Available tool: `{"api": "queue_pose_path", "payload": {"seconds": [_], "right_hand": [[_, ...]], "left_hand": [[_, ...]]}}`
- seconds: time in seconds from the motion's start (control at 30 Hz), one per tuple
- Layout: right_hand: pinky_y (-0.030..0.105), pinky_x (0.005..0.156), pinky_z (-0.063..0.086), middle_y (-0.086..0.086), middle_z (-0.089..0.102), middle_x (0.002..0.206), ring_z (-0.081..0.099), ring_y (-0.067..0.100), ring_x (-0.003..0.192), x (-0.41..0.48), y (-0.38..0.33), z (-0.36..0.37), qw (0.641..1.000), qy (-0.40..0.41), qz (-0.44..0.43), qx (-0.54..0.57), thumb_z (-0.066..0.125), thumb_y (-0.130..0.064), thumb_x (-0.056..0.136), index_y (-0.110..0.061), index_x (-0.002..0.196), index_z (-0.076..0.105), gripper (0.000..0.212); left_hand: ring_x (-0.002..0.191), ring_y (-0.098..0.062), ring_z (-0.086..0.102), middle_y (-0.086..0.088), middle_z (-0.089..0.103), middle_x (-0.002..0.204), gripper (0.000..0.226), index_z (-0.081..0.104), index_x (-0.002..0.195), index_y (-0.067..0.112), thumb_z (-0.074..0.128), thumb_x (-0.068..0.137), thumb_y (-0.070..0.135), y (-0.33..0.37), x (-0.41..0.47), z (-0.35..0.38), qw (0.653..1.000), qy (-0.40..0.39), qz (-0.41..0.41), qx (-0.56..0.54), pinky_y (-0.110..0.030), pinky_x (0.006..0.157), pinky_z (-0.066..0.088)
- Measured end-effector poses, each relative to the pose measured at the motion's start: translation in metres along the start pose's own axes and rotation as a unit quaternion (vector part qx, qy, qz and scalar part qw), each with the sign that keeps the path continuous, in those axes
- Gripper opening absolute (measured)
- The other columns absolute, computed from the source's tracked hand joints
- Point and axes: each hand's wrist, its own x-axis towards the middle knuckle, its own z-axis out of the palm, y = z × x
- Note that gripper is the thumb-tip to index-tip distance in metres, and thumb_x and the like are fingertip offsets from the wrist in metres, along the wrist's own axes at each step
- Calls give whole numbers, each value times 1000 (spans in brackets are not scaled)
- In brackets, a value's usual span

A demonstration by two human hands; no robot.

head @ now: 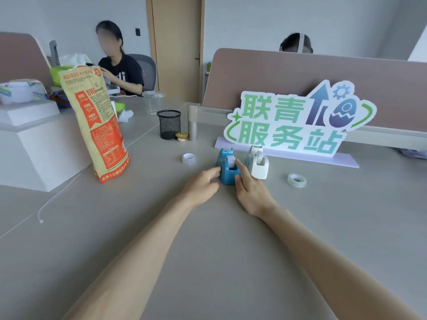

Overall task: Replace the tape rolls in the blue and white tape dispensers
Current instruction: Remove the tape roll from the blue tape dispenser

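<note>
The blue tape dispenser [227, 166] stands on the grey table with a tape roll seated in its slot. My left hand [203, 184] touches its left side with the fingertips. My right hand [248, 188] rests against its right side, the index finger reaching up along the edge. Neither hand lifts it. The white tape dispenser [258, 163] stands just to the right, also with a roll inside. One loose tape roll [189, 158] lies flat to the left of the blue dispenser. A clear tape roll [297, 180] lies to the right of the white one.
A tall orange paper bag [97, 125] stands at the left beside white foam blocks [34, 139]. A black mesh pen cup [169, 124] and a small yellow-lidded cup [181, 136] sit farther back. A green-lettered sign [293, 125] stands behind the dispensers. Two people sit beyond the partitions.
</note>
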Motion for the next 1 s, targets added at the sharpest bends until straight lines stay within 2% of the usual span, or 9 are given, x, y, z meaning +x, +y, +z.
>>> {"api": "queue_pose_path", "payload": {"seconds": [0.07,0.13,0.23,0.33,0.43,0.53,0.63,0.73,1.0], "right_hand": [[34,74,38,11,60,94,55,37,89,-17,1,-7,1000,2,-4,13,33,-12,97,-27,146,29,51],[36,70,40,9,61,84,52,33,77,-35,4,-17,999,-3,-1,34,34,-9,94,-33,140,35,52],[40,74,49,13,70,95,58,33,77,-62,7,-31,997,-1,-2,78,43,-22,94,-38,119,44,30],[34,77,52,-1,72,101,68,17,83,-80,8,-40,993,26,-10,111,57,-30,91,-32,104,47,16],[34,79,55,-4,69,102,68,12,87,-83,8,-40,991,53,13,121,70,-42,81,-29,101,47,33],[37,78,54,-3,64,104,65,20,88,-79,6,-34,995,68,20,68,78,-47,69,-30,100,39,53],[41,81,55,-5,62,105,64,19,89,-73,10,-35,995,47,13,88,76,-35,72,-29,104,38,51],[41,81,54,-3,63,106,63,19,87,-67,17,-40,994,17,-22,103,69,-23,80,-25,111,40,43],[26,103,38,-4,45,143,45,16,129,-68,23,-36,993,57,-102,10,55,-7,82,-18,139,40,60]], "left_hand": [[132,-7,44,3,55,139,69,47,139,21,34,76,-2,7,-16,3,999,-1,-8,-32,-31,114,31],[129,-9,47,-4,58,135,63,49,138,15,32,83,-9,14,-34,7,998,5,-17,-60,-24,107,34],[115,-7,54,-3,66,122,52,59,126,17,39,84,-5,26,-61,13,997,1,-4,-76,-13,88,38],[108,-7,57,3,71,108,45,64,108,27,45,70,12,32,-75,16,995,10,9,-96,-19,93,40],[105,-9,62,4,76,94,49,61,112,24,37,73,5,30,-70,18,993,44,9,-107,-27,97,41],[82,-17,67,2,76,77,46,58,108,20,33,77,-4,23,-56,19,983,119,4,-143,-30,87,48],[89,-15,60,5,69,96,36,53,112,21,37,86,2,20,-42,19,969,185,-3,-167,-29,78,49],[107,-5,55,11,60,119,34,52,124,24,50,91,16,18,-38,21,979,137,6,-149,-22,85,43],[103,-4,58,2,58,116,54,52,131,22,73,81,18,10,-35,15,991,92,39,-94,-18,87,44]]}}
